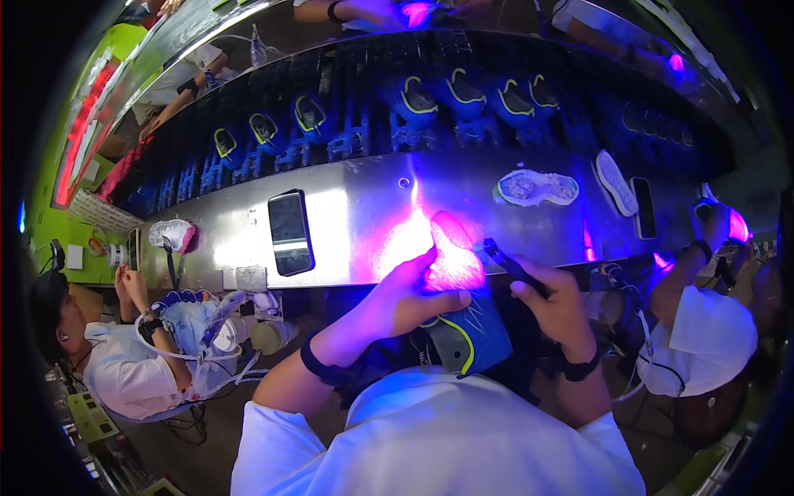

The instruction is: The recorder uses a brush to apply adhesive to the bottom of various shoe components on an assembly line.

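Note:
A blue shoe (pixel 486 331) with a yellow-green collar edge is tilted in front of me, its toe end toward the bench under a bright pink-violet glow. My left hand (pixel 411 299) is closed round the shoe's side, thumb across its upper. In my right hand (pixel 556 307) is a dark, slim-handled tool with a small brush-like head (pixel 494 250). The head is close to the shoe's right side; whether it touches I cannot tell. Glare washes out the shoe's front.
Beyond the metal bench (pixel 347 178), a dark conveyor rack (pixel 347 83) carries several blue shoes. On the bench are a phone (pixel 290 232), a pale shoe sole (pixel 538 188), another sole (pixel 615 183), a second phone (pixel 643 208) and a white-pink shoe (pixel 172 235). People sit on both sides.

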Tool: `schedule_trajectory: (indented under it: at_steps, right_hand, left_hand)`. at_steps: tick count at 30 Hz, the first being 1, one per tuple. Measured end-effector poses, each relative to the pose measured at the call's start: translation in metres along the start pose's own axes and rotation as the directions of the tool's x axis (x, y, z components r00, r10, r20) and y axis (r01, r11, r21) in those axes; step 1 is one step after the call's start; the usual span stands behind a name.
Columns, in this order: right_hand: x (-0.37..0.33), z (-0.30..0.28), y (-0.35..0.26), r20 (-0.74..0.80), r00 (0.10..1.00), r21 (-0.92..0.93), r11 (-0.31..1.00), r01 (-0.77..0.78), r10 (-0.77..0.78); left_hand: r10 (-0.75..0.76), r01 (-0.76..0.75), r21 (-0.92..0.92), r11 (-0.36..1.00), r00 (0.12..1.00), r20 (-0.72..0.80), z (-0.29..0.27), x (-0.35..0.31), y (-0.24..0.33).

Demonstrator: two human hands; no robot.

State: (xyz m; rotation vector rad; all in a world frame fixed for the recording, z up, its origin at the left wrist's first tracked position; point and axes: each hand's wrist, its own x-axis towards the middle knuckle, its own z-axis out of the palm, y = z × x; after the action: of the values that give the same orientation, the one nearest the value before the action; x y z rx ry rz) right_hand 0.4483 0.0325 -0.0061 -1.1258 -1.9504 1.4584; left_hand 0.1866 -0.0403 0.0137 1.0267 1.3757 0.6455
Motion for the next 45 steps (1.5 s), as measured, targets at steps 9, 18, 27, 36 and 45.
schedule_trajectory:
  at_steps: [9,18,27,36,45]
  right_hand:
    - [-0.047,-0.01,-0.025,0.31,0.943,0.063,0.987,-0.147,0.121]
    - [-0.071,0.002,-0.022,0.168,0.984,-0.126,0.991,-0.034,0.055]
    - [-0.057,-0.006,-0.059,0.084,0.982,-0.383,0.905,0.187,-0.167]
    - [-0.05,-0.028,-0.073,0.075,0.961,-0.42,0.865,0.274,-0.268]
    - [-0.037,-0.029,-0.077,0.072,0.93,-0.453,0.819,0.354,-0.362]
  left_hand:
    - [0.173,-0.194,-0.202,0.96,0.978,-0.117,-0.017,-0.032,-0.022]
    - [0.094,-0.167,-0.429,0.888,0.978,-0.186,-0.012,-0.032,-0.051]
    - [-0.11,-0.005,-0.621,0.784,0.983,-0.147,-0.008,-0.042,-0.042]
    - [-0.15,0.134,-0.88,0.457,0.986,0.072,0.012,-0.048,-0.029]
    - [0.004,0.409,-0.907,0.101,0.912,0.411,0.013,-0.04,-0.059]
